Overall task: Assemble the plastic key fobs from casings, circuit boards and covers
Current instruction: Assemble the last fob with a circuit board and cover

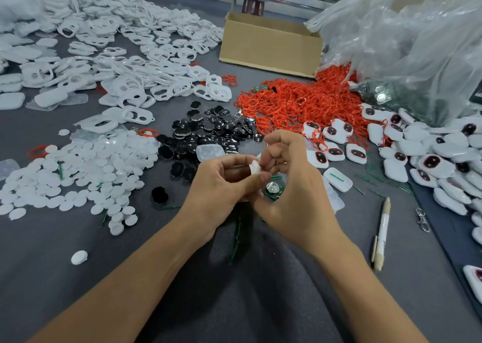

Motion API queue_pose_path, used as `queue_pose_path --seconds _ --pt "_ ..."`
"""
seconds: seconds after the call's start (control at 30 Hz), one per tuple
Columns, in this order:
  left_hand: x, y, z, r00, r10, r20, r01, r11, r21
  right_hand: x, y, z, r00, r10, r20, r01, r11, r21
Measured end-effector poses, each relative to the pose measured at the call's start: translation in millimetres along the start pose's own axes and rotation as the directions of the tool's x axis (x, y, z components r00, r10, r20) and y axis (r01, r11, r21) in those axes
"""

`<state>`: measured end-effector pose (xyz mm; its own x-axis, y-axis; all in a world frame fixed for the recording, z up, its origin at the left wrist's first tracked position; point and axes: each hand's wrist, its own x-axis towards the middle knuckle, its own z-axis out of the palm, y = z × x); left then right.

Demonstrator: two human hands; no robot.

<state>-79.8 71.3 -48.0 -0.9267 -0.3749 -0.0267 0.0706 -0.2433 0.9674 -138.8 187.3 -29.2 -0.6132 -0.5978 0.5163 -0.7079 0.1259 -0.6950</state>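
I have the white round cover (255, 166) just above the desk (52, 238), at the centre of my view. My left hand (224, 183) pinches it between thumb and forefinger. My right hand (289, 178) curls in from the other side, its fingertips closing on the cover's far edge. Both hands are narrow, on this one piece.

I judge the cover to be very light: thin moulded plastic, stiff but able to flex, with a smooth face that could slip from a pinch. It is best held by the rim, thumb against finger, leaving the face free to press home.

Below my right hand lies a green circuit board (272, 189) with a round metal cell holder. I cannot tell whether it rests on the desk or in my palm. It looks rigid and more delicate, so I would take it by the edges, away from the metal clip.

The desk is covered in grey cloth, matte and soft. To the left are more flat white discs (78, 170), and beyond them glossy white casings (130, 69) with two cut-outs. Shiny black button pieces (206, 134) sit ahead. Thin red rings (294, 100) lie tangled to the right, beside the finished fobs (430, 160), which are rounded, smooth and white.
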Motion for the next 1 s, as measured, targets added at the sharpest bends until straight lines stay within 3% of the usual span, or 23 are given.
queue_pose_path --seconds 0.23,0.87,1.0 --pt "-1 2 1 1.000 -0.009 0.020 0.010 1.000 -0.008 4 2 -1 0.997 0.070 -0.012 -0.070 0.997 0.019" --pt "-4 9 1 0.982 -0.111 0.152 0.146 0.957 -0.249 5 -5 -2 0.995 -0.026 -0.094 0.027 1.000 0.006" --pt "-2 11 -4 0.978 -0.131 0.161 0.176 0.935 -0.307 3 -3 -7 0.995 -0.099 0.012 0.100 0.992 -0.081"
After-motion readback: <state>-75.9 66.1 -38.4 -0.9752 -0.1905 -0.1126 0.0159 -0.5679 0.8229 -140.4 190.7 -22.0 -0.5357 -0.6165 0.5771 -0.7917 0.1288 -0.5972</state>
